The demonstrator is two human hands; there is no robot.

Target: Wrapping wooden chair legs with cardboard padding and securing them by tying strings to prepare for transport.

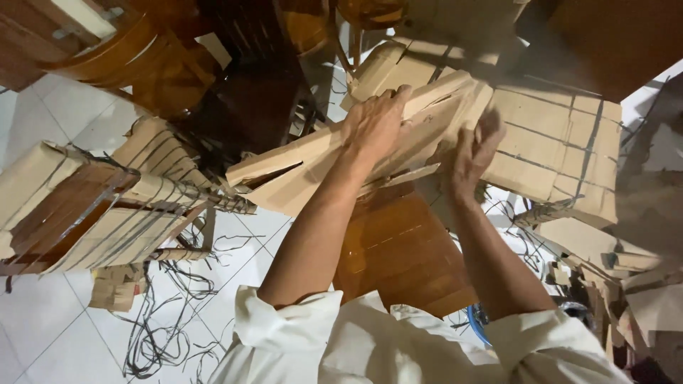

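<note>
Here the left hand (375, 124) and right hand (473, 153) both clamp 1 folded cardboard sheet (313, 171); wooden seat (398, 249) beneath.

we wear a white shirt, its short sleeves (284, 320) loose and creased, ending above the elbows. our forearms are bare, and so are the left hand (375, 124) and right hand (473, 153).

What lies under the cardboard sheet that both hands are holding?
Under the cardboard sheet, held by the left hand and right hand, shows a wooden chair seat. The sheet covers the seat's far edge.
</note>
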